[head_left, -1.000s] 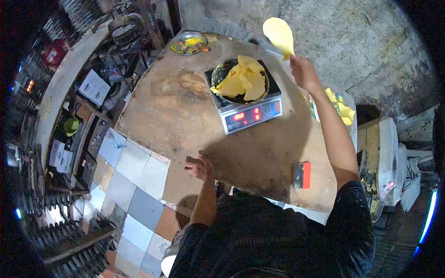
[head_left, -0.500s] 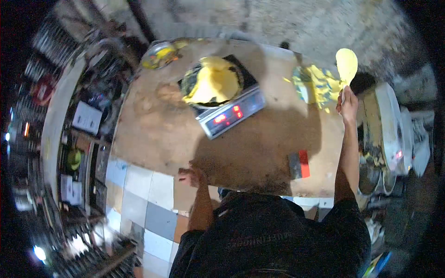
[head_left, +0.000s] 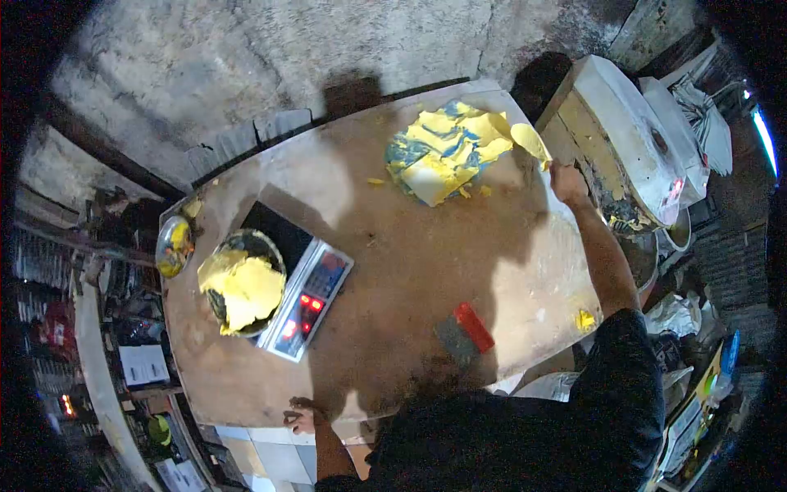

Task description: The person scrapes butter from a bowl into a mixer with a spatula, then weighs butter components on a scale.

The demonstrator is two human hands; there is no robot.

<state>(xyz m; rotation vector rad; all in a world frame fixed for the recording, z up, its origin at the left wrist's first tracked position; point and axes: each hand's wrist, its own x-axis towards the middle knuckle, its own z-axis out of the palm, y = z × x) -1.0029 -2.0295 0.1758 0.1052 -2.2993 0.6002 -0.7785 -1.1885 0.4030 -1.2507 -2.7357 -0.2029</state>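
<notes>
My right hand (head_left: 567, 182) is closed round the handle of a spoon with a broad oval head (head_left: 530, 141), smeared yellow. The head lies at the right edge of a spread-out heap of soft yellow paste (head_left: 459, 146), which has blue wrapping showing through it. My left hand (head_left: 302, 416) hangs by the table's front edge, fingers loosely bent and apart, with nothing in them. Above it, a dark round bowl (head_left: 277, 256) rests on a digital scale (head_left: 305, 310) with lit red digits. A big lump of yellow paste (head_left: 246, 289) fills the bowl and overhangs its rim.
A red and grey block (head_left: 474, 327) lies near the front of the wooden table (head_left: 393, 271). At the left edge stands a small clear container (head_left: 174, 246) with yellow bits. A white machine (head_left: 619, 131) borders the right side, and a concrete wall (head_left: 270, 74) rises behind.
The view has turned, so the scale now appears lower left. My right hand has brought the spoon from raised upright down to the right side of the paste heap. My left hand stays near the front edge.
</notes>
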